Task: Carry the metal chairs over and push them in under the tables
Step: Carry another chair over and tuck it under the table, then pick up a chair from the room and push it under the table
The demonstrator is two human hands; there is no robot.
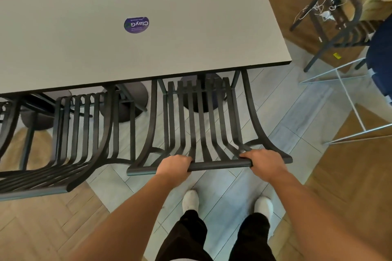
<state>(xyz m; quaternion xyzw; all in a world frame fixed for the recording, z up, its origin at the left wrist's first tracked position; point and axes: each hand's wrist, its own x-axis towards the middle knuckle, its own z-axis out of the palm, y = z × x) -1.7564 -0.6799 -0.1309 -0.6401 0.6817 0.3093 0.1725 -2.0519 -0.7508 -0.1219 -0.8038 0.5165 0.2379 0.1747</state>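
I note: black slatted metal chair [203,116]; grey table top [191,27] with black edge; purple round sticker [136,25], white lettering; floor [244,186] pale grey tiles beside tan herringbone wood.

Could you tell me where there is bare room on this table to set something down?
The grey table top is bare on both sides of the purple sticker, out to each edge. Below its near edge it is crowded: both hands, left and right, grip the chair, with a second chair close beside it.
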